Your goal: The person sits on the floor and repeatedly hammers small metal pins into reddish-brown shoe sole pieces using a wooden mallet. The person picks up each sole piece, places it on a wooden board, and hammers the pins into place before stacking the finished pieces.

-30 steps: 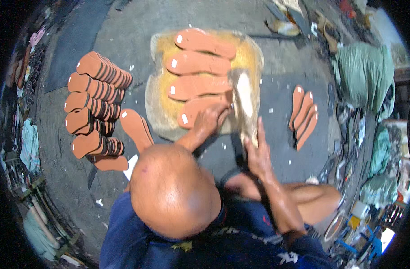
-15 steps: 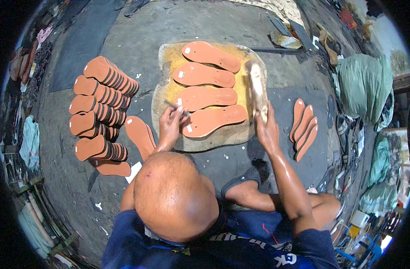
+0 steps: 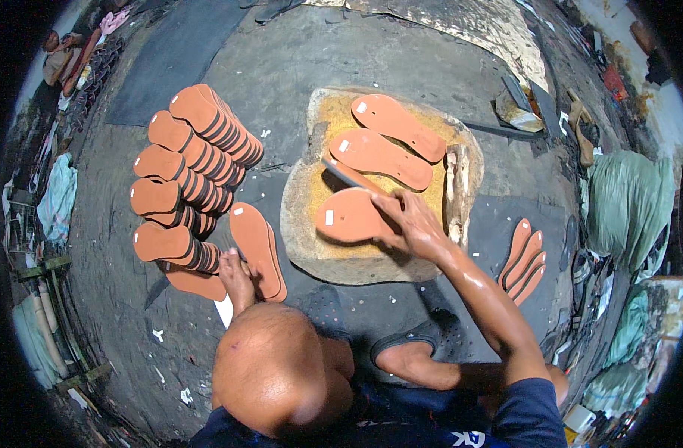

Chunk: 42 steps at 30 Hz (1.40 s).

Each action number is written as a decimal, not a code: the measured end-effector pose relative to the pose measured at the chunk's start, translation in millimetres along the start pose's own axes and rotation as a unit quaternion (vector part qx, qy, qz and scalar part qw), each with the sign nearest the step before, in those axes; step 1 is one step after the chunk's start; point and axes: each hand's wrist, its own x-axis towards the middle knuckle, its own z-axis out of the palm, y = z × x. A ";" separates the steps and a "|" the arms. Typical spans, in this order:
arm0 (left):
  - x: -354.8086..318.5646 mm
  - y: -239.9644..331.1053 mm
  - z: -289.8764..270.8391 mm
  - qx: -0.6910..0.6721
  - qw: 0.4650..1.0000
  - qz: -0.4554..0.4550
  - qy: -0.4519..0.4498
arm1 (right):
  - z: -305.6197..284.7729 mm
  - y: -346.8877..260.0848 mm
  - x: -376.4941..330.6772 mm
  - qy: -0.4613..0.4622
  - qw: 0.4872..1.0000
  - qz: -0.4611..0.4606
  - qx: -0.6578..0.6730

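We see the right hand [image 3: 412, 224] with thumb and fingers clamped on the near tan sole [image 3: 349, 215], over the worn block [image 3: 297, 216]; a tilted sole [image 3: 353, 175] meets the fingers, though we cannot tell if it is gripped too. We judge the step to be gathering soles, calling for a firm pinch. The left hand [image 3: 237, 280], its grip unclear to us, is beside a loose pair of soles [image 3: 256, 246]. Farther out, we find two flat soles [image 3: 382, 158], a bar [image 3: 456, 194] and stacked rows [image 3: 200, 108]

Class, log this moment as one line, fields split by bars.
Left hand: beside loose soles | right hand: gripping held soles over block | stick: on block | sole stacks: on floor, left
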 end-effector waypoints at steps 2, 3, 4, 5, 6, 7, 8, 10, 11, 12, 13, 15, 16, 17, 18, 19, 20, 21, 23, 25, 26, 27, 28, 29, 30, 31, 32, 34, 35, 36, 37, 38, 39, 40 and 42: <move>17.1 1.0 -3.5 0.029 0.997 0.029 0.063 | -14.2 -6.2 20.6 0.045 0.994 -0.027 -0.092; 24.9 4.1 -1.9 0.097 0.994 0.025 0.053 | -14.7 6.8 24.2 0.026 0.998 -0.025 -0.044; 33.8 -0.8 -0.2 0.084 0.996 -0.011 0.020 | -12.9 19.0 26.2 0.006 1.000 -0.025 0.004; 42.9 -7.0 -1.9 0.071 0.996 -0.045 -0.008 | -13.4 13.2 28.0 -0.034 0.998 -0.013 0.042; 50.6 -13.7 -3.6 0.058 0.995 -0.078 -0.037 | -11.0 4.8 26.9 -0.074 0.994 0.000 0.079; 55.6 -19.1 -2.4 0.120 0.989 -0.073 -0.041 | -9.0 -2.4 27.7 -0.114 0.987 0.016 0.114; 57.9 -22.7 -0.3 0.139 0.988 -0.052 -0.040 | -3.8 -8.3 31.3 -0.074 0.993 0.032 0.082; 62.6 -31.2 2.6 0.178 0.983 -0.010 -0.039 | 8.6 -20.2 38.8 0.008 0.998 0.065 0.014; 71.9 -39.8 2.0 0.178 0.983 0.011 -0.039 | 26.0 -12.0 42.9 -0.002 0.998 0.061 -0.016; 76.1 -49.4 0.0 0.203 0.978 0.004 -0.040 | 42.9 -7.5 36.7 0.000 0.997 0.043 -0.069; 80.8 -53.2 -2.9 0.229 0.973 -0.005 -0.037 | 46.0 -10.6 38.5 -0.025 0.997 0.056 -0.039; 74.8 -28.4 10.6 0.263 0.964 -0.013 -0.047 | 27.1 -22.1 44.7 -0.057 0.996 0.067 -0.004; 77.8 -24.5 7.3 0.260 0.964 -0.017 -0.044 | 19.6 -20.0 52.7 -0.006 0.998 0.050 -0.022; 82.7 -30.9 11.3 0.255 0.965 -0.025 -0.052 | 6.9 -6.8 57.6 0.044 0.997 0.043 -0.047; 88.5 -37.5 14.4 0.250 0.966 -0.033 -0.061 | -5.5 6.0 63.6 0.092 0.993 0.036 -0.071; 100.5 -49.4 -1.5 0.226 0.969 -0.020 -0.095 | -10.1 14.3 73.2 0.066 0.991 0.045 -0.104; 97.7 -47.6 0.4 0.235 0.965 -0.025 -0.115 | -14.0 28.8 79.4 0.042 0.987 0.060 -0.143; 94.2 -44.9 -1.3 0.243 0.960 -0.029 -0.134 | -12.0 42.3 81.1 -0.005 0.991 0.063 -0.122; 83.9 -9.1 -0.3 0.269 0.951 -0.064 -0.141 | -16.4 46.1 83.4 0.008 0.993 0.055 -0.101; 80.0 20.7 11.9 0.264 0.946 -0.056 -0.181 | -30.4 61.4 80.6 0.042 0.989 0.058 -0.129; 76.0 31.2 3.5 0.267 0.945 -0.054 -0.183 | -30.7 65.8 95.6 0.113 0.974 0.025 -0.197; 87.0 15.4 -1.6 0.264 0.939 -0.033 -0.218 | -39.1 74.2 101.3 0.124 0.974 0.052 -0.180; 97.2 9.5 -13.8 0.264 0.932 -0.031 -0.245 | -45.4 75.2 111.7 0.141 0.975 0.073 -0.157; 94.4 17.5 -12.9 0.268 0.932 -0.032 -0.243 | -51.1 74.5 120.8 0.091 0.978 0.106 -0.155; 90.5 25.3 -12.2 0.272 0.931 -0.032 -0.243 | -55.6 72.9 128.1 0.041 0.978 0.140 -0.152; 92.0 24.2 -20.5 0.294 0.927 -0.019 -0.232 | -55.7 67.1 138.5 -0.010 0.976 0.166 -0.143; 94.6 14.7 -20.9 0.311 0.922 -0.006 -0.229 | -55.8 73.5 139.8 0.003 0.974 0.166 -0.153; 93.0 -1.9 -20.8 0.336 0.920 0.038 -0.200 | -54.5 86.7 135.9 0.029 0.969 0.171 -0.174; 88.7 -9.8 -17.4 0.341 0.921 0.067 -0.177 | -55.8 83.8 131.2 0.040 0.967 0.167 -0.187; 85.2 -17.6 -12.2 0.346 0.920 0.098 -0.156 | -55.5 79.9 131.4 0.046 0.971 0.175 -0.157; 74.5 -11.0 0.3 0.273 0.942 0.071 -0.181 | -57.3 76.5 129.8 0.053 0.972 0.191 -0.129; 78.4 -20.9 -10.8 0.273 0.942 0.092 -0.173 | -60.8 67.8 133.2 0.062 0.975 0.193 -0.095; 76.1 -21.5 -11.6 0.291 0.942 0.051 -0.162 | -68.7 55.7 124.7 0.098 0.972 0.212 -0.036; 73.2 -19.4 -15.7 0.311 0.939 0.012 -0.145 | -80.7 33.3 115.9 0.135 0.965 0.225 0.025; 76.9 -31.0 -23.7 0.261 0.950 0.001 -0.169 | -100.3 21.4 92.9 0.228 0.936 0.242 0.114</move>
